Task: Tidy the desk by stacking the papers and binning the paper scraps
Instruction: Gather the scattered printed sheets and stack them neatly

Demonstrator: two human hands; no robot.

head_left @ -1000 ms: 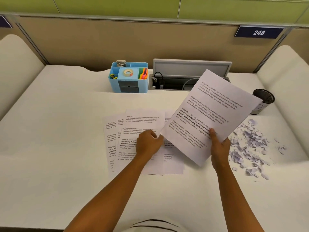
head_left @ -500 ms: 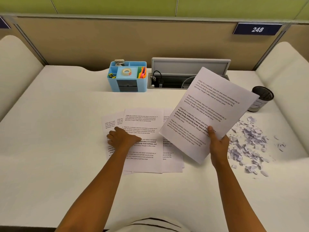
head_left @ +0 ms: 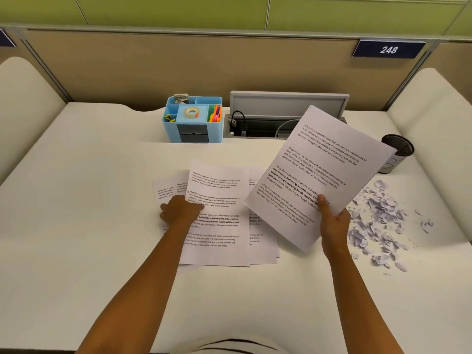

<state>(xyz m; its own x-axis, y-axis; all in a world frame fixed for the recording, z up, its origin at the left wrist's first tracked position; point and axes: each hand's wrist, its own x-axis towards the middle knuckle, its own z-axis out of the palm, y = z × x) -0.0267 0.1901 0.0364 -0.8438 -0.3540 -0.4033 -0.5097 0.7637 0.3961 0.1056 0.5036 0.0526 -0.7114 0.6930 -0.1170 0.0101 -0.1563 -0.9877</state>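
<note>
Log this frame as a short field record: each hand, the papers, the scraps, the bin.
left hand: grips the left edge of the sheets on the desk
right hand: holds the lifted sheets, thumb on top
sheets on the desk: loosely fanned, not squared
paper scraps: scattered on the desk's right side
mesh bin: behind the scraps; contents cannot be seen

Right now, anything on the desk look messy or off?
Yes. Torn paper scraps are strewn over the desk at right, near the mesh bin, none visibly in it. The printed sheets lie fanned and misaligned under the left hand. The right hand holds one sheet tilted.
</note>
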